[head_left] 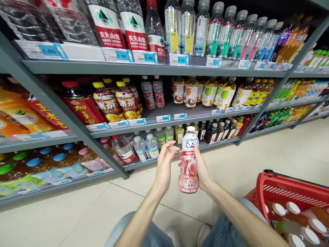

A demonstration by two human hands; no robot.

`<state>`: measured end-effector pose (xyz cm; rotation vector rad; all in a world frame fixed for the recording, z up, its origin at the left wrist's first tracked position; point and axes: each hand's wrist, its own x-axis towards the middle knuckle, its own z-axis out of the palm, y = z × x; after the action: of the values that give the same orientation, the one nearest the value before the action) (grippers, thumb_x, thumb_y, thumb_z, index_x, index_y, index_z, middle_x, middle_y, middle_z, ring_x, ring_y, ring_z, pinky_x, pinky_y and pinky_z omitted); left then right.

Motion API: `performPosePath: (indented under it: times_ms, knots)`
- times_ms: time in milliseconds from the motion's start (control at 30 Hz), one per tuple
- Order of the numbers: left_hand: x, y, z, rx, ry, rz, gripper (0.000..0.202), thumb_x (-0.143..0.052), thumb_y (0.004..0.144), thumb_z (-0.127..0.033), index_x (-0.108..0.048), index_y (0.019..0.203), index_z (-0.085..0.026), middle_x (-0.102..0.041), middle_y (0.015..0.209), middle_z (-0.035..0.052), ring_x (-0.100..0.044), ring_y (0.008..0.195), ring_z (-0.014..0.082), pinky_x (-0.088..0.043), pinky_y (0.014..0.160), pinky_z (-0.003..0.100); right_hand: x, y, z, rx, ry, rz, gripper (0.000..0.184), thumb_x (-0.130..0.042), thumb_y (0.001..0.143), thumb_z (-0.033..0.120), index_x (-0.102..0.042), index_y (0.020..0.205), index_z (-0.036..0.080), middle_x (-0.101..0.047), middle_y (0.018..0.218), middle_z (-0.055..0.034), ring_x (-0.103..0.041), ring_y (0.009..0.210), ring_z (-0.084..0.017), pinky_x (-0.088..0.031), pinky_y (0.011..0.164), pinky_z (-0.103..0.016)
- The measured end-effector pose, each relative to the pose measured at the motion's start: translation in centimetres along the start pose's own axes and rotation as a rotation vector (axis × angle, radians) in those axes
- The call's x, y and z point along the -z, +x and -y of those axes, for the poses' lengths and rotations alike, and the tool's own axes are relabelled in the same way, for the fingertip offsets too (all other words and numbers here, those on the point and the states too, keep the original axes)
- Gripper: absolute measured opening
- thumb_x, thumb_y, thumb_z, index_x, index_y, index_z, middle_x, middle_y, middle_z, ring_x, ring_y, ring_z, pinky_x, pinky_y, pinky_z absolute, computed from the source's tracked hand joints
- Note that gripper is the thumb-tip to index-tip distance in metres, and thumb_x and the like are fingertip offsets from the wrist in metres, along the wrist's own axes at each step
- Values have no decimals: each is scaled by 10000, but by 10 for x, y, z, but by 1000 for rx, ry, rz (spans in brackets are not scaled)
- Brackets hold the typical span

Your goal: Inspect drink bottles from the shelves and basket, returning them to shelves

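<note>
I hold a pink peach-drink bottle (188, 168) with a white cap upright in front of me. My right hand (202, 169) is wrapped round its right side from behind. My left hand (165, 164) is just left of the bottle, fingers curled and slightly apart, fingertips close to its shoulder; I cannot tell whether they touch it. Two matching pink bottles (153, 92) stand on the middle shelf above.
Grey shelves (154, 70) full of water, tea and juice bottles run across the view, with price tags on their edges. A red shopping basket (272, 190) with several white-capped bottles stands at my lower right. Pale tiled floor (282, 154) lies below, with my knees and shoes at the bottom.
</note>
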<state>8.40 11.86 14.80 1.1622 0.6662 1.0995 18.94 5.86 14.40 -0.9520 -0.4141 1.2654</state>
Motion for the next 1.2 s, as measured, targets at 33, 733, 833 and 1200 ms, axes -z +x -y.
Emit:
performPosePath:
  times_ms: [33,733,833,1200]
  knots:
    - [0,1,-1,29,-7,-16,355,-593,907,-433,-582,1209,-246,-657,1121,42,-590,1086,205,-459,926,300,-1,0,-2,1,-13,4,635,-567,828,761,-640,1056,173,-729,877,-110,-715,810,-271,-580,687,-384]
    - [9,2,21,308,54,26,564,-550,925,-572,-603,1322,-175,-544,1467,106,-472,1373,271,-345,1147,402,10,8,-17,68,-244,91,501,-627,876,615,-637,1188,224,-683,1200,-67,-653,1060,-219,-501,969,-356]
    - [9,2,22,297,39,32,566,-543,930,-570,-606,1319,-165,-540,1469,110,-468,1378,265,-342,1153,392,10,8,-15,61,-254,91,522,-612,882,624,-619,1213,221,-676,1218,-67,-649,1071,-214,-494,983,-353]
    - [9,1,23,350,32,29,517,-574,901,-561,-630,1264,-197,-615,1389,90,-542,1306,267,-398,1109,397,7,7,-13,20,-267,63,570,-657,841,619,-592,1221,198,-688,1176,-78,-660,1041,-224,-513,944,-354]
